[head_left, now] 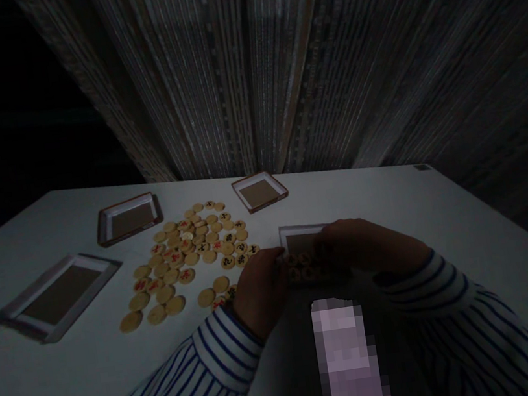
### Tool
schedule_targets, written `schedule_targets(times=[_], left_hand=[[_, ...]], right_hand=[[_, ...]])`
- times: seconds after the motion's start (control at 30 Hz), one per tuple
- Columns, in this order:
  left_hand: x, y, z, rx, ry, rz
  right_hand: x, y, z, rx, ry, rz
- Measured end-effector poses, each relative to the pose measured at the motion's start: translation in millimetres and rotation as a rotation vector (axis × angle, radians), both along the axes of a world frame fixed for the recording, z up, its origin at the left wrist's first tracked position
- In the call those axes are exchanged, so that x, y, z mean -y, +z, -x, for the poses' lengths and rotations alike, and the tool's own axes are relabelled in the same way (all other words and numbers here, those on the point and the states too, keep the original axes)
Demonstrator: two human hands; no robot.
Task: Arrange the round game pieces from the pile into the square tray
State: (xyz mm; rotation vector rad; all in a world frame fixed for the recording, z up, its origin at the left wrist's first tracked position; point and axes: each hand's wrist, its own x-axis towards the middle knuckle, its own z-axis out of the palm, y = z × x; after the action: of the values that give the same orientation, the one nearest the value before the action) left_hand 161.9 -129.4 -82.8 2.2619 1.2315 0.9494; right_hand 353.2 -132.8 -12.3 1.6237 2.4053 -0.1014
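Beside me a shallow box holds several round xiangqi pieces in its near part; the far part shows a bare brown bottom. My left hand is closed at the box's left wall, fingertips on its edge. Over the box's right side, my right hand is bent downward with its fingers curled; its fingertips are in shadow, and what they hold is hidden. Left of the box lies a loose spread of wooden xiangqi pieces, some with red or black characters up, others blank side up.
Three more shallow boxes with brown bottoms stand on the white table: a near-left box, a far-left box and a back-middle box. A striped curtain hangs behind the table. The light is dim.
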Motion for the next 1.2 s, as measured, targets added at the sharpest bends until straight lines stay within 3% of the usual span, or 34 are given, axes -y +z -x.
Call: schedule_targets(times=[1.2], left_hand=[[0.2,1.0,-0.2,-0.01,-0.008,0.014]], right_hand=[[1.5,0.1,-0.5,-0.011,-0.003,0.024]])
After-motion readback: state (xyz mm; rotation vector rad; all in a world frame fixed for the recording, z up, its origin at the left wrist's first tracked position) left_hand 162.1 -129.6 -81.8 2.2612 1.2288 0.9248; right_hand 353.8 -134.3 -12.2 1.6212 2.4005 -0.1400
